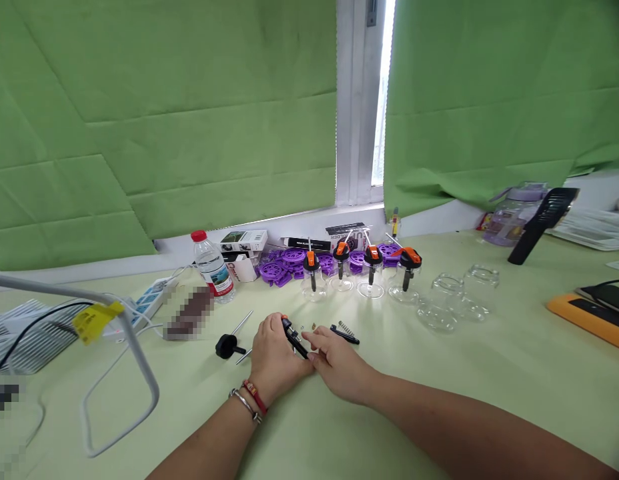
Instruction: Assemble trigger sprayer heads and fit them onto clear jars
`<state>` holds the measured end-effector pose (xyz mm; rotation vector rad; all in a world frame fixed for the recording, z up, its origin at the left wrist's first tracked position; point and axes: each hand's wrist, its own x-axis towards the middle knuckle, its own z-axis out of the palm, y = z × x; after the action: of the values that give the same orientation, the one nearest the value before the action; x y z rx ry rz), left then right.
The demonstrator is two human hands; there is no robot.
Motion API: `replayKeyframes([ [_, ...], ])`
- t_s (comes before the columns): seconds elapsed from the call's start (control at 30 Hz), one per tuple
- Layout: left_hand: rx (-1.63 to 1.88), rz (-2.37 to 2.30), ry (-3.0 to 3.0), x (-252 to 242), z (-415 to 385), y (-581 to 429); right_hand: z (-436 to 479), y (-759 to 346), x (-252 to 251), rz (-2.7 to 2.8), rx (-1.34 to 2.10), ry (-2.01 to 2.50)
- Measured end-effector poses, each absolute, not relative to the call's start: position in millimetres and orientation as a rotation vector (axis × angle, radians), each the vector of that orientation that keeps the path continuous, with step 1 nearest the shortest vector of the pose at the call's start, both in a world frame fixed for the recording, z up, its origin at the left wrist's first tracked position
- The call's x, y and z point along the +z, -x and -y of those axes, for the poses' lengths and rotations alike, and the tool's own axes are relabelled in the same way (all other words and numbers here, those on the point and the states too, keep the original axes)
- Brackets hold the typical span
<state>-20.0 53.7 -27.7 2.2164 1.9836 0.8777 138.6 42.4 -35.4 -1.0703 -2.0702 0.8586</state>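
My left hand point(277, 350) is closed around a black pump head point(294, 339) with a bit of orange at its top, held tilted low over the table. Thumb and fingers of my right hand point(342, 363) are bent at the pump head's lower end. Beyond my right hand lie a slim black part point(344, 335), a metal spring point(346, 327) and a tiny brass-coloured piece point(314, 327). To the left of my left hand rest a round black cap point(226, 346) and thin metal rods point(243, 322). My palms hide part of the pump head.
Several glass jars with orange-and-black tops point(373, 273) stand behind, before purple plastic parts point(274, 270). Topless glass jars point(442, 310) are at right. A water bottle point(213, 270), a power strip point(152, 300) and a grey bent tube frame point(144, 373) are on the left.
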Motion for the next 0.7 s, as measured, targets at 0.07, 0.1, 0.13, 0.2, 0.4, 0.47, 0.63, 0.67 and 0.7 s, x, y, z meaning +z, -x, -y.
replayKeyframes([
  [0.07, 0.872, -1.983, -2.213, -28.6, -54.2, 20.5, -42.6, -138.4, -34.7, 2.077, 0.859, 1.071],
  [0.1, 0.864, -1.983, -2.212, -28.7, -54.4, 20.6, -42.6, -138.4, -34.4, 2.081, 0.86, 1.064],
  [0.13, 0.856, -1.984, -2.211, -28.7, -54.5, 20.7, -42.5, -138.4, -34.1, 2.083, 0.865, 1.055],
  [0.2, 0.849, -1.982, -2.207, -28.6, -54.7, 20.8, -42.2, -138.4, -33.9, 2.088, 0.876, 1.044],
  [0.4, 0.827, -1.974, -2.205, -27.9, -54.5, 20.9, -43.0, -139.6, -35.8, 2.064, 0.911, 1.078],
  [0.47, 0.822, -1.985, -2.2, -27.5, -54.0, 20.6, -44.0, -140.1, -37.3, 2.07, 0.924, 1.073],
  [0.63, 0.825, -1.994, -2.196, -27.0, -54.1, 20.0, -45.5, -139.6, -38.6, 2.039, 0.913, 1.126],
  [0.67, 0.816, -1.994, -2.195, -26.9, -54.3, 19.9, -45.3, -139.4, -38.3, 2.062, 0.912, 1.099],
  [0.7, 0.808, -1.995, -2.194, -26.7, -54.5, 19.8, -45.1, -139.1, -37.9, 2.079, 0.918, 1.071],
])
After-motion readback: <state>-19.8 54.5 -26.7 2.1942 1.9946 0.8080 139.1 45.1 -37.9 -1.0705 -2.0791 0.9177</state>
